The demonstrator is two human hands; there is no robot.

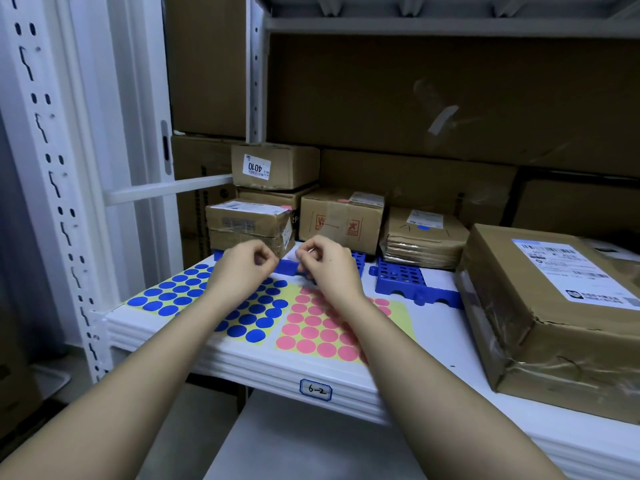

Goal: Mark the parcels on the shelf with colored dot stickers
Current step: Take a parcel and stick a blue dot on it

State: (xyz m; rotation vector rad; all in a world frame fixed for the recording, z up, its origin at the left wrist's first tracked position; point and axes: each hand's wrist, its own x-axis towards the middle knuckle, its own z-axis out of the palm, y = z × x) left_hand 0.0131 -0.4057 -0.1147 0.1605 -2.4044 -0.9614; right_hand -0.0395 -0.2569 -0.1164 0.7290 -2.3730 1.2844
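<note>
A yellow sheet of blue dot stickers (173,292) and one of pink dot stickers (311,330) lie on the white shelf (446,341). My left hand (242,268) and right hand (329,265) hover close together above the sheets, fingertips curled and pinched; no sticker shows between them. Behind them stand a taped parcel (247,225) with a pink dot, a box (341,221) with a pink dot on top, and a flat parcel (424,242) with a blue dot. A box labelled 4010 (277,166) sits higher. A large parcel (554,313) lies at the right.
Blue plastic racks (403,280) lie between the sheets and the parcels. Large cartons (433,98) fill the back of the shelf. A white perforated upright (52,174) stands at the left. The shelf's front edge carries a tag reading 6-2 (316,389).
</note>
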